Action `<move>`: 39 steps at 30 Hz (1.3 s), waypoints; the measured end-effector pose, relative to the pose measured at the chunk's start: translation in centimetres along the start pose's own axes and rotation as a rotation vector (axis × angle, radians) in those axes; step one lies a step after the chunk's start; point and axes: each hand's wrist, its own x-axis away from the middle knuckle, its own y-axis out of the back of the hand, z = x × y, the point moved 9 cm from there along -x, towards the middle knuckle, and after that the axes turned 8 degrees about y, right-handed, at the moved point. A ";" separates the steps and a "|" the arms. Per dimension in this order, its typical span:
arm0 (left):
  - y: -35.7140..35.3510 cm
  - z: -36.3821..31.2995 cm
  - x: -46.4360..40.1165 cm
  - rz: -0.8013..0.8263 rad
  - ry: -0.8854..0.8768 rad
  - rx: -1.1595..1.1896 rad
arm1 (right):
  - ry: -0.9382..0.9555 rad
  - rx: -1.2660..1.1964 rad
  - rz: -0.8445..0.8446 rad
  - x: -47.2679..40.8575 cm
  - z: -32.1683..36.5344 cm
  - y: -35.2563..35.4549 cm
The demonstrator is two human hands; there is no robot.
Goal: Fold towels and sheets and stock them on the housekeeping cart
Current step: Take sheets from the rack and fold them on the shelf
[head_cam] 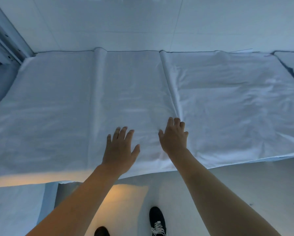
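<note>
Head view: both hands are lying on a white sheet (142, 86) that's spreading across the counter (245, 176).
Left hand (120, 149) is pressing flat, fingers spread wide; right hand (174, 135) is resting by a raised crease (170, 82), fingertips maybe curling slightly, hard to tell.

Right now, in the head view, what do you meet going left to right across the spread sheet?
Metal frame → left ridge in the sheet → left hand, flat on the sheet → right hand, fingers at the foot of the right ridge → dark gap at the far right.
</note>
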 end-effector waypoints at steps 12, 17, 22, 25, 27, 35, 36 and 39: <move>-1.9 -7.0 -0.6 -0.021 0.007 0.087 | -0.075 -0.183 0.062 -2.3 -4.3 0.3; -2.6 -9.8 -1.1 -0.030 0.055 0.123 | -0.106 -0.393 0.190 -3.8 -5.6 -0.4; -3.0 -12.9 -1.1 -0.049 0.141 0.090 | -0.087 -0.532 0.253 -5.2 -5.1 -0.2; -3.3 -14.3 -1.2 -0.041 0.241 0.174 | -0.087 -0.627 0.237 -6.0 -4.3 0.3; -3.5 -14.8 -1.7 -0.023 0.324 0.243 | -0.082 -0.649 0.251 -6.5 -3.7 0.4; -3.1 -14.0 -3.1 0.002 0.525 0.407 | 0.055 -0.526 0.241 -8.5 -1.4 1.3; -3.0 -13.7 -3.2 0.000 0.531 0.428 | 0.038 -0.545 0.227 -8.9 -1.4 1.5; -2.6 -13.0 -3.1 -0.039 0.512 0.490 | -0.089 -0.666 0.209 -11.0 -1.7 1.8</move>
